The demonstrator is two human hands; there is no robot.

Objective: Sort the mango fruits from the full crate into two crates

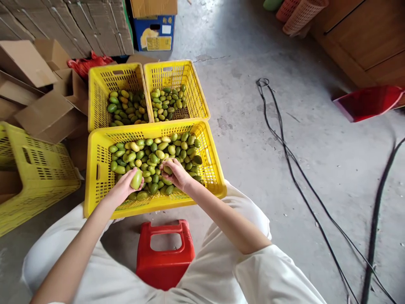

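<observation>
the left hand [129, 184] curls round a plump green fruit [136, 179], and the right hand [178, 172], a little apart, is clamped on another fruit [167, 170], partly covered; both are above the large yellow crate [152, 208], where green and yellowish oval fruits [153, 158] lie heaped; two smaller yellow crates [97, 101] stand just beyond it, and i see cardboard boxes [47, 116] to the left

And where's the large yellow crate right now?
In the head view, the large yellow crate sits left of centre, on the near side of two more yellow crates, with the left hand and right hand over its fruit.
</observation>
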